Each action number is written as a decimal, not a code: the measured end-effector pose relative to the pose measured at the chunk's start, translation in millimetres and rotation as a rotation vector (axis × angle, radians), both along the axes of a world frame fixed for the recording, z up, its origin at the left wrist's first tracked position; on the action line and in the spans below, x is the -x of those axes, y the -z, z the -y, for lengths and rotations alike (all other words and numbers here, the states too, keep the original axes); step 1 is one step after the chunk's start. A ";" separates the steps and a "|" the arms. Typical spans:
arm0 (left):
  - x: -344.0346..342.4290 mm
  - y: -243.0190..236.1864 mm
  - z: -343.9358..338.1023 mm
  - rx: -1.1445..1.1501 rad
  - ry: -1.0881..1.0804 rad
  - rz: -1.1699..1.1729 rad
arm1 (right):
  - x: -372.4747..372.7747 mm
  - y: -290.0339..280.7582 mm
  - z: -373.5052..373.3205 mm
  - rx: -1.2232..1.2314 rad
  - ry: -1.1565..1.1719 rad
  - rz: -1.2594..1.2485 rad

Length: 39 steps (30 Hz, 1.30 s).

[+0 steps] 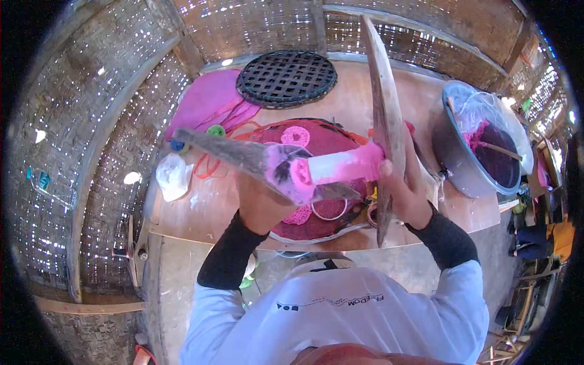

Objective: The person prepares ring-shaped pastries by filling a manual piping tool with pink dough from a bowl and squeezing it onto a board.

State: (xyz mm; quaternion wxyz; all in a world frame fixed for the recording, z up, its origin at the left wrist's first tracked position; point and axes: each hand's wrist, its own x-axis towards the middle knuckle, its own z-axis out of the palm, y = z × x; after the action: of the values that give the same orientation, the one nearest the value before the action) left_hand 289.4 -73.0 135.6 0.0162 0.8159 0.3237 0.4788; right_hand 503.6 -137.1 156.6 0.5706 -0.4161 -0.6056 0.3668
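Above the table I hold up a wooden hand press made of two long boards joined by a white cylinder (pixel 336 168) smeared with pink paste. My left hand (pixel 261 204) is closed around the slanted left board (pixel 228 152), its fingers partly hidden behind the wood. At the other end, my right hand (pixel 412 198) grips the upright right board (pixel 389 103), thumb on its near face. Pink paste is stuck to both boards around the cylinder. Below lies a round dark-pink surface (pixel 313 231) bearing lacy pink coils, one (pixel 295 135) behind the press, and a pale ring (pixel 329 210).
A black woven lattice tray (pixel 286 79) and pink cloth (pixel 207 100) lie at the table's back left. Near the left edge sits a white plastic bag (pixel 173 176). A large grey basin (pixel 451 158) at the right contains clear plastic, pink material and a stick. Woven walls enclose the table.
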 end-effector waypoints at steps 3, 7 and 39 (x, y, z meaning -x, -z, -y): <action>12.3 -7.0 4.1 0.176 0.024 -0.044 | 8.1 -13.8 -5.2 -0.153 -0.075 0.278; 10.8 -6.5 8.0 0.040 0.101 -0.133 | 15.1 -25.1 -9.7 -0.304 -0.121 0.486; -31.0 135.5 72.5 0.267 -0.079 -0.483 | -22.1 69.6 20.3 0.355 -0.284 -0.576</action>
State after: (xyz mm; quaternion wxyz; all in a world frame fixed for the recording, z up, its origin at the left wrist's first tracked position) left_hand 320.3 -145.5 0.2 0.0271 0.8838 0.4099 0.2238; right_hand 525.7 -157.4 86.9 0.5801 -0.3002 -0.3986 0.6438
